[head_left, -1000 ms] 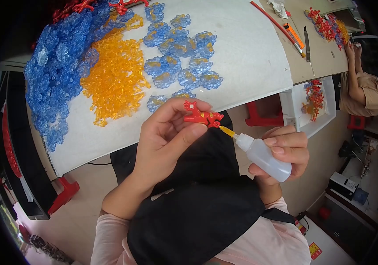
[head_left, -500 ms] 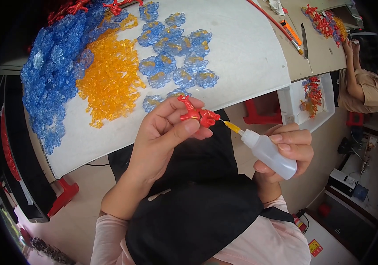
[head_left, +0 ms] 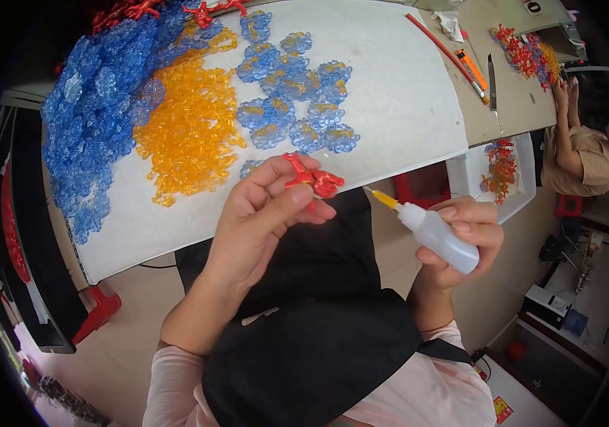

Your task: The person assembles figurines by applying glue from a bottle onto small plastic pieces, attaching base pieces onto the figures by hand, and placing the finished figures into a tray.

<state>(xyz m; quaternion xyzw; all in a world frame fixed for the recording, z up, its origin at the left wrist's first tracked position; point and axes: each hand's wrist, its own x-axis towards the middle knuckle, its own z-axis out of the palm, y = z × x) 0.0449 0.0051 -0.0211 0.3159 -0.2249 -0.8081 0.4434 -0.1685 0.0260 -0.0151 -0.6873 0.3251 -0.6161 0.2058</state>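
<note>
Left fingers (head_left: 296,198) pinched on glossy red figurine (head_left: 326,184); right fingers (head_left: 477,213) curled round cloudy, yellow-nozzled bottle (head_left: 443,240).

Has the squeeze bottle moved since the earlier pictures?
Yes: judged against the white sheet, the bottle in the right hand is farther right and nearer the sheet's edge.

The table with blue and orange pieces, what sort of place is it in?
Probably an assembly workshop: blue pieces and orange pieces lie heaped on the table, the left hand holds a red piece and the right hand a needle-tipped bottle, and another person is nearby.
</note>
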